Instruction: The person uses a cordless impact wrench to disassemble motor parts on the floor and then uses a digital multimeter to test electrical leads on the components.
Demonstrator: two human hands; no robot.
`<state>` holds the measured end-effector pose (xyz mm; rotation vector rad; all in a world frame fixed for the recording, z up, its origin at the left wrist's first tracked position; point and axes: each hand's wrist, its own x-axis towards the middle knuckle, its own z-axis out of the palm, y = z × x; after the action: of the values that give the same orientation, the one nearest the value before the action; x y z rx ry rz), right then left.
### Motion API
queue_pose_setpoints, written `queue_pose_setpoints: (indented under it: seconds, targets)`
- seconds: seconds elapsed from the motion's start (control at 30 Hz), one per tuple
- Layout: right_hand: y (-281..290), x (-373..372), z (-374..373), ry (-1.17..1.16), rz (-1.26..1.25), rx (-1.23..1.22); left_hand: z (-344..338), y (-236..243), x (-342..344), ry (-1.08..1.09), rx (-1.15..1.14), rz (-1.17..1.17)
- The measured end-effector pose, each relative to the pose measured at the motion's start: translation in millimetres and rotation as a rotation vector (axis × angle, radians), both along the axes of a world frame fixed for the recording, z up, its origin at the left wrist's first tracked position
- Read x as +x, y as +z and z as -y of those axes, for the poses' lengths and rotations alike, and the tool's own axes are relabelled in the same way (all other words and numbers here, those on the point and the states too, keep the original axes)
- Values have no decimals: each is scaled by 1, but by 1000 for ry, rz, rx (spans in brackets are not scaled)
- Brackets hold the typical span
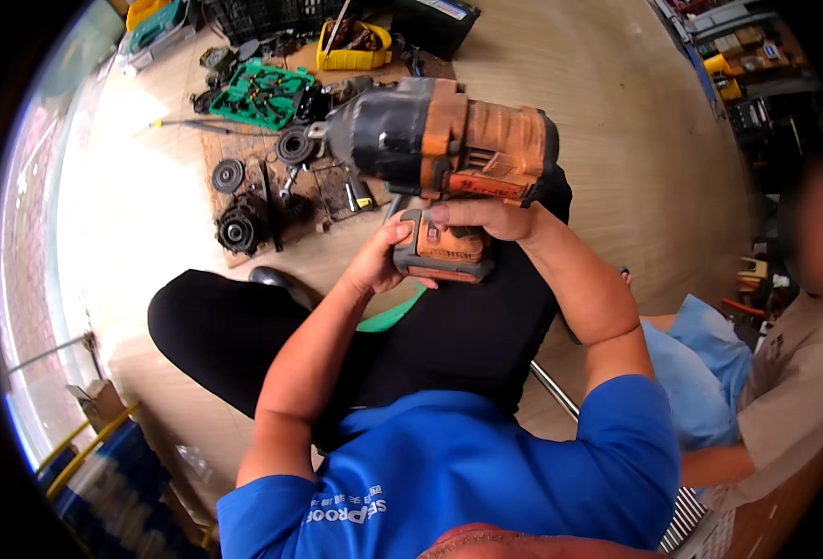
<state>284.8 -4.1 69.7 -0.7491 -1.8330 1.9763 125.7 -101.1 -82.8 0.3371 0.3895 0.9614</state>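
Above my lap I hold a worn orange and black cordless impact wrench, its square drive pointing left. My right hand is closed around its handle, just below the motor housing. On the battery pack at the tool's base my left hand is closed, thumb on its upper side and fingers partly hidden beneath. The battery sits against the foot of the handle; I cannot tell whether it is fully seated. Beyond the drive end, a round black pulley-like part lies on the board.
A greasy board on the floor carries a dark alternator-like part, another ring part and loose tools. Behind are a green tool case and a yellow bin. Another person sits close on my right.
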Motion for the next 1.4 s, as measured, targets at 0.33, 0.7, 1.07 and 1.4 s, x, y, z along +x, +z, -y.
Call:
queue_pose_setpoints:
  seconds: [0.33,0.7,1.07,1.4]
  targets:
    - [26,33,18,-138,-423,-28,-8,-11,-50,69,55,-62]
    - [11,34,-35,17,-1145,-760,0,-4,-10,-160,121,-43]
    - [-56,63,-36,-249,-1101,-858,-5,-11,8,-234,77,-50]
    - [-51,64,-34,-126,-1048,-726,-10,-20,11,-272,21,-44]
